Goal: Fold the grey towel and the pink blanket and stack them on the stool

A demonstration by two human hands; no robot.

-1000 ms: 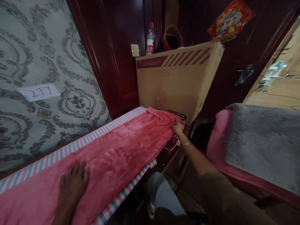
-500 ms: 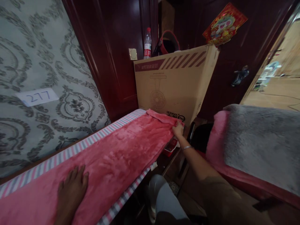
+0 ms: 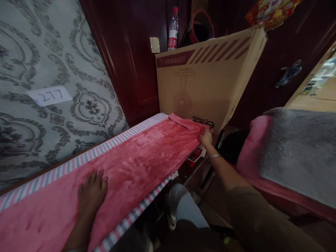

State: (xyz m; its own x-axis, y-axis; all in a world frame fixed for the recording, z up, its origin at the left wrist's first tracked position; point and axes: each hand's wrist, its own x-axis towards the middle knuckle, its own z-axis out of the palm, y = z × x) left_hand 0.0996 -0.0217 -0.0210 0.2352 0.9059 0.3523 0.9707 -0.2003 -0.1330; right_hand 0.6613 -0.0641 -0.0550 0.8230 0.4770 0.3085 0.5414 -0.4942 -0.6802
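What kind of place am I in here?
Probably a room in a home: patterned wallpaper, a dark red door and a pink plush cloth spread over striped fabric suggest it.

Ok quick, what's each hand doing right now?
Left hand: open, palm down on the pink cloth.
Right hand: closed, holding the pink cloth near its far end.

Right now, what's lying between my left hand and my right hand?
In the head view, a wrinkled stretch of pink blanket lies between your left hand and right hand.
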